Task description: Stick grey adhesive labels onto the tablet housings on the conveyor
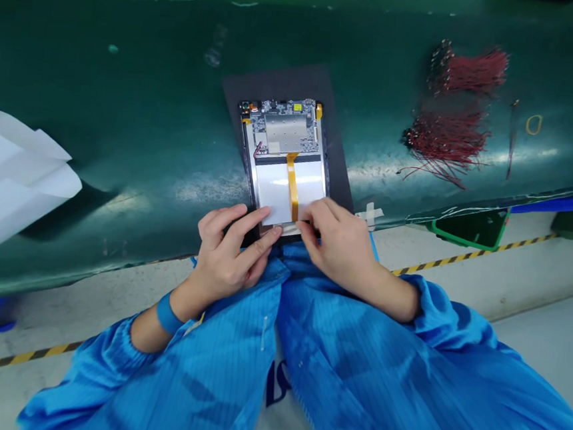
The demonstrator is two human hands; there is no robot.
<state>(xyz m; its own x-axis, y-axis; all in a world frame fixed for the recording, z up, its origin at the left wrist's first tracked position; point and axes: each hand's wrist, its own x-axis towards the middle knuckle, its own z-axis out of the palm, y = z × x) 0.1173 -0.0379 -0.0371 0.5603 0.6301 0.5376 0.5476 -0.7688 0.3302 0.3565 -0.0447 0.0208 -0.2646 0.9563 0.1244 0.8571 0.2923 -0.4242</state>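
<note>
Touching the open tablet (290,175) at its near edge, left hand (227,253) fingers outstretched, right hand (341,246) seemingly pinching it.

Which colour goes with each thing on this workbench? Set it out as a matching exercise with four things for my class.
Things:
1. ribbon cable
2. wire bundles
3. mat
4. wristband

Colours:
a. blue
b. black
c. orange
d. red

Pairs: 1-c, 2-d, 3-b, 4-a
</note>
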